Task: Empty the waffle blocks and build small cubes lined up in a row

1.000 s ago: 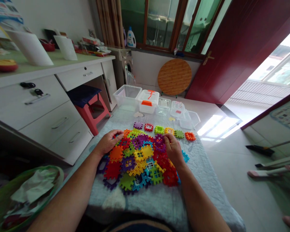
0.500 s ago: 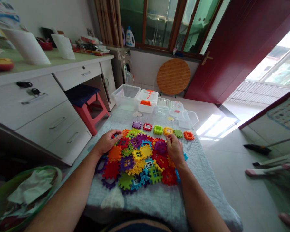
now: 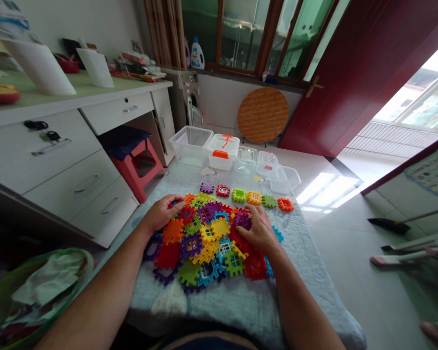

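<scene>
A heap of colourful interlocking plastic tiles [image 3: 208, 240] lies on a table covered with a pale quilted cloth [image 3: 241, 301]. My left hand [image 3: 161, 213] rests on the heap's left edge, fingers curled over a red tile. My right hand [image 3: 258, 227] lies on the heap's right side, its fingers bent down onto a purple tile [image 3: 243, 220]. Beyond the heap, single tiles stand in a row: purple [image 3: 206, 187], red [image 3: 223, 190], green [image 3: 239, 195], yellow [image 3: 254, 198], green [image 3: 268, 201] and orange [image 3: 285, 204].
Clear plastic boxes [image 3: 191, 141] and a white box with an orange latch [image 3: 223, 151] sit at the table's far end. A white desk with drawers [image 3: 69, 160] and a red stool [image 3: 133, 155] are left. A green basket [image 3: 29, 291] is near left.
My right hand has shifted left and down from the heap's far right edge onto the purple tile. My left hand has stayed in place.
</scene>
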Tool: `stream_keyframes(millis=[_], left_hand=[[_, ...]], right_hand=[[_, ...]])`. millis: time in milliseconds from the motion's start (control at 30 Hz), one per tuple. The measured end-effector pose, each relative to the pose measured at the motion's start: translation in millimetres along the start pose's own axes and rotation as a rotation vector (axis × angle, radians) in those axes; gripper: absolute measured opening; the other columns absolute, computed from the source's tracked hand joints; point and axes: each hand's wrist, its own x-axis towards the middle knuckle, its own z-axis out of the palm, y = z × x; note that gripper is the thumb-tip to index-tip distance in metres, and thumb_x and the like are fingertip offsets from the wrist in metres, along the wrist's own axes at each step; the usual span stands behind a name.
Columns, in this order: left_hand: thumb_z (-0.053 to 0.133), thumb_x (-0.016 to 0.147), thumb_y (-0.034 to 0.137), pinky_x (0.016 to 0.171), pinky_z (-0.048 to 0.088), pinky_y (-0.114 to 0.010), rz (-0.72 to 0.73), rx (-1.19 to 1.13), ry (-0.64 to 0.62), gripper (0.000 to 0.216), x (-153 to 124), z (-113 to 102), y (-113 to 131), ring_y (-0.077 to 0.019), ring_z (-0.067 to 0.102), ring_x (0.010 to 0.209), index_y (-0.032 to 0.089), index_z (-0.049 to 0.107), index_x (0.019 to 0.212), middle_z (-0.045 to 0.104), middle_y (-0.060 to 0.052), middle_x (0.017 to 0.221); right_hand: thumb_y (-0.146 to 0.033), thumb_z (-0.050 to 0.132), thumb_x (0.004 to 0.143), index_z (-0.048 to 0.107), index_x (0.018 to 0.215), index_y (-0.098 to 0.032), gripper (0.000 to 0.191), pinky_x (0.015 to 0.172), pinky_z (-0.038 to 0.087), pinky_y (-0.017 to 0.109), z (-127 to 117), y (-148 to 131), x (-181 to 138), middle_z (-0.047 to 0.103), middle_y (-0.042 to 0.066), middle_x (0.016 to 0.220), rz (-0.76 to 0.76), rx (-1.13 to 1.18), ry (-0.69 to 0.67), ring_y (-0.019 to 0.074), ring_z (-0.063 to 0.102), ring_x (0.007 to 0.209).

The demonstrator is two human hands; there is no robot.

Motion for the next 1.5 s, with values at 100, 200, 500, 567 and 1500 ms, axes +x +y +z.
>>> stream_keyframes(millis=[100,200,500,567,1500], left_hand=[[0.05,0.082,0.062,0.098,0.044,-0.034,0.003,0.001,-0.001,0.052,0,0,0,-0.025,0.062,0.105,0.018,0.066,0.106,0.069,-0.008,0.11],[0.05,0.081,0.063,0.098,0.044,-0.035,-0.007,0.0,0.001,0.053,-1,0,2,-0.0253,0.062,0.104,0.019,0.066,0.106,0.069,-0.008,0.11],[0.051,0.08,0.063,0.097,0.045,-0.033,-0.001,0.01,0.015,0.053,-1,1,3,-0.0246,0.063,0.102,0.018,0.067,0.104,0.07,-0.007,0.107],[0.051,0.082,0.062,0.097,0.045,-0.033,0.007,0.013,0.009,0.051,-1,1,2,-0.0244,0.063,0.103,0.019,0.066,0.105,0.07,-0.007,0.108],[0.051,0.081,0.062,0.098,0.045,-0.034,0.016,0.029,-0.001,0.051,-1,0,0,-0.0243,0.062,0.103,0.019,0.066,0.104,0.068,-0.008,0.11]], right_hand=[[-0.03,0.068,0.071,0.05,0.124,-0.02,0.057,0.099,0.041,0.048,0,3,0,0.054,0.012,0.12,-0.001,0.044,-0.012,0.029,0.051,0.11],[-0.024,0.065,0.072,0.049,0.123,-0.021,0.054,0.098,0.042,0.046,-1,5,0,0.056,0.01,0.118,-0.03,0.119,0.002,0.0264,0.052,0.108],[-0.02,0.067,0.071,0.05,0.127,-0.021,0.059,0.102,0.036,0.049,-5,0,14,0.053,0.011,0.121,-0.189,0.046,-0.032,0.0301,0.045,0.117],[-0.021,0.067,0.071,0.048,0.131,-0.022,0.063,0.102,0.035,0.049,-3,1,16,0.052,0.011,0.125,-0.211,0.03,-0.074,0.0309,0.043,0.119],[-0.026,0.07,0.071,0.05,0.129,-0.016,0.063,0.102,0.036,0.046,-5,17,11,0.058,0.012,0.125,-0.099,0.026,-0.108,0.0284,0.047,0.117]])
